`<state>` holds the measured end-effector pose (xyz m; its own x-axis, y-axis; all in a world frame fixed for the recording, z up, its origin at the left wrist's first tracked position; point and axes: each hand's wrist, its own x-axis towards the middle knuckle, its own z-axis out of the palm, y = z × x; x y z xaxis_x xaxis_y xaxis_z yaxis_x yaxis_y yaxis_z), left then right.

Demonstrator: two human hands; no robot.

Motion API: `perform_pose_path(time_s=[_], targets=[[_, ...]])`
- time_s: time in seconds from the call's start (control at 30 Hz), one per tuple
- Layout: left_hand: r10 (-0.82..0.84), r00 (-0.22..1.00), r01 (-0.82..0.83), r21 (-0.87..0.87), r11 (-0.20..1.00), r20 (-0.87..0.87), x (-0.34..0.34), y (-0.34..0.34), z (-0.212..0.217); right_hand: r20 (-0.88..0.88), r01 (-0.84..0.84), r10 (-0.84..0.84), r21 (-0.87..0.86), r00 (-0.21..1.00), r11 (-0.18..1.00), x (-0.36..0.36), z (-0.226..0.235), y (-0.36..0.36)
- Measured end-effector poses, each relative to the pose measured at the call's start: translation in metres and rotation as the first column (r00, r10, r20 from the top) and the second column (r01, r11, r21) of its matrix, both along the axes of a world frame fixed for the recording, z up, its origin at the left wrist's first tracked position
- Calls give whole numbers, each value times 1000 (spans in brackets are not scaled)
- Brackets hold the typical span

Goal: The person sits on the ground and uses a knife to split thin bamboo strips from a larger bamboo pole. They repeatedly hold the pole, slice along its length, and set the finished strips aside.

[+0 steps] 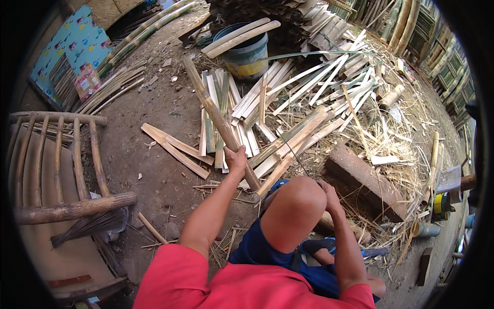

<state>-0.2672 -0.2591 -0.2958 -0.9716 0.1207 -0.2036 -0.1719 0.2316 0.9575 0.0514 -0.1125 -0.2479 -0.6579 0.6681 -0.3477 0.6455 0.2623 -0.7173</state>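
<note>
My left hand (236,160) is wrapped around a long bamboo pole (215,114), brownish and round. The pole slants from near the bucket down toward my raised knee. Beside that knee is my right hand (330,195), its fingers curled and partly hidden behind the leg. A thin dark strip (295,156) runs up and left from near this hand; I cannot make out whether the hand holds it. Split bamboo slats (210,126), pale and green, lie on the ground beneath and beyond the pole. Two wider slats (177,147) rest left of my left hand.
A dark bucket (247,54) with a yellow band has two bamboo pieces across its rim. A thick wooden block (363,180) lies right of my knee, among shavings (399,134). At the left stands a bamboo bench (77,203). Bamboo poles (139,33) lie at the far left.
</note>
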Motion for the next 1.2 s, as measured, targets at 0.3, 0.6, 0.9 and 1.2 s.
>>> perform_pose_path(time_s=[0.3, 0.6, 0.9, 1.2], targets=[[72, 916, -214, 330, 919, 395, -68, -79, -37, 80, -155, 153, 21, 985, 988, -63, 17, 6], [316, 851, -435, 228, 871, 419, -76, -124, -97, 139, -177, 170, 43, 976, 983, -88, 7, 6], [67, 985, -143, -526, 838, -161, -75, -97, -97, 73, -145, 144, 19, 987, 989, -85, -2, 6], [-746, 659, 599, -528, 601, -101, 21, 33, -116, 187, 46, -36, -47, 982, 998, -35, -9, 18]])
